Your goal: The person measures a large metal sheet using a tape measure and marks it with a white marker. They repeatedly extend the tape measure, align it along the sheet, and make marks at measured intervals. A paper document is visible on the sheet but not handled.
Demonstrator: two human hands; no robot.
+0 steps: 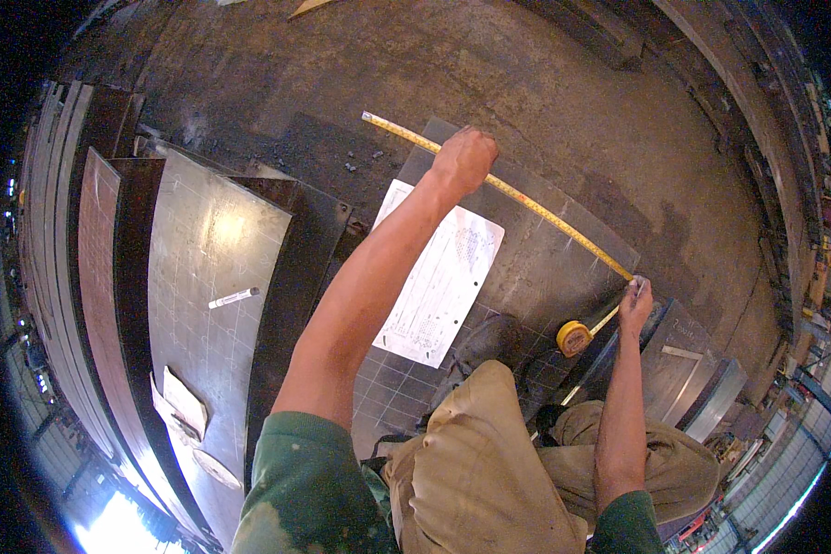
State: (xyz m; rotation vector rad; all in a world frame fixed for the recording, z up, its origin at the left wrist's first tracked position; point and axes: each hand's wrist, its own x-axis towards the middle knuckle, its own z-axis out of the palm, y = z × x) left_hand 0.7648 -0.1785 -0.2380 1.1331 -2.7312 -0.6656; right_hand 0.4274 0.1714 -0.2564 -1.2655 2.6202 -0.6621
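Note:
A yellow tape measure blade stretches across the far edge of a dark steel plate, its end sticking out past the plate's left corner. My left hand is closed over the blade near that corner. At the right corner, my right hand pinches the blade where it bends back toward its round yellow case. Something small and whitish shows at those fingertips, too small to name. Under my left forearm lies a white printed drawing sheet, partly covered. Gridlines mark the nearer part of the plate.
On the left stands a lighter gridded steel plate bearing a white marker and crumpled gloves or rags. My trousered knee and dark boot are close to the sheet. More metal pieces lie at right.

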